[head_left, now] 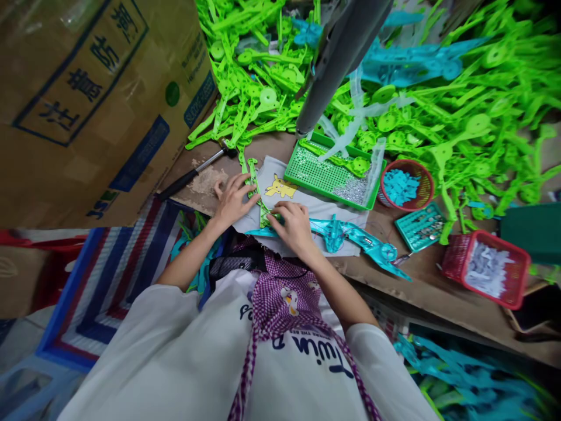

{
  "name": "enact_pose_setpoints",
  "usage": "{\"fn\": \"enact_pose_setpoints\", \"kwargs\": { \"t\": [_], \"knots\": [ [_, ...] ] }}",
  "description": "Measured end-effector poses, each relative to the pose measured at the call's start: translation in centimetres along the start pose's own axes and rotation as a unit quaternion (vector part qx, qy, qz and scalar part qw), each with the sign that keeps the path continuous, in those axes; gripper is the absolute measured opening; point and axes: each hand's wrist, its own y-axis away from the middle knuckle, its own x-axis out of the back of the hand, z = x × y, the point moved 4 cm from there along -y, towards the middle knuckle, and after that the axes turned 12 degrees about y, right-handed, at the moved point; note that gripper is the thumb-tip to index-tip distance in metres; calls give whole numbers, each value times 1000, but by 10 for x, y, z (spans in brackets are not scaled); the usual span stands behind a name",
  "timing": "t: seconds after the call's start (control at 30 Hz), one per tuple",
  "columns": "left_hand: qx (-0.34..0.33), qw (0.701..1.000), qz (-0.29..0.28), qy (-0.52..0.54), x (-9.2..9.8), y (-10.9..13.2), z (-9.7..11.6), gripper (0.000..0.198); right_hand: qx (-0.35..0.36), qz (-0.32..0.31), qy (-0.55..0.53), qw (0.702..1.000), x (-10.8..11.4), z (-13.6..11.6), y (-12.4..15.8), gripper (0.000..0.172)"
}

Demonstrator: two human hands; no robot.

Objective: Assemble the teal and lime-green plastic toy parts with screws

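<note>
Left fingers (246,189) touching green strip (253,173), right fingers (283,208) at its near end; blue part (335,234) crosswise nearby; hammer (193,173) left.

At ten o'clock, picture edges are cropping the cardboard box (100,123); at one, the grey pole (339,61). The right hand (293,227) is hiding part of the blue piece (334,235) stretching toward four. Between two and three, metal bits (354,190) are looking too small to count.

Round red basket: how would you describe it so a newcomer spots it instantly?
Start at the heap of bright green parts top right. Below it lies a perforated green tray, and beside that tray's right end sits the round red basket. Its round rim and small blue pieces distinguish it from the rectangular red basket.
</note>
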Motion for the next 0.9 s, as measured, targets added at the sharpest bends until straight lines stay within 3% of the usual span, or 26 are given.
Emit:
{"fn": "enact_pose_setpoints", "kwargs": {
  "t": [0.2, 0.4, 0.5, 0.6, 0.9],
  "knots": [
    [12, 1000, -15, -3, 3, 0, 0, 26, -53, -95, 67, 992, -6, -11, -20, 18],
    [31, 998, -59, -21, 7, 0, 2, 38, -90, -136, 91, 982, -5, -16, -27, 12],
    [29, 997, -67, -22, 7, 0, -1, 40, -107, -139, 45, 984, -7, -10, -25, 9],
    [17, 998, -65, -15, 6, 1, -4, 40, -125, -132, -19, 983, -8, -2, -25, 17],
    [27, 998, -63, -4, 4, -1, -6, 40, -71, -204, -118, 969, -12, 8, -40, 9]
  ]
}}
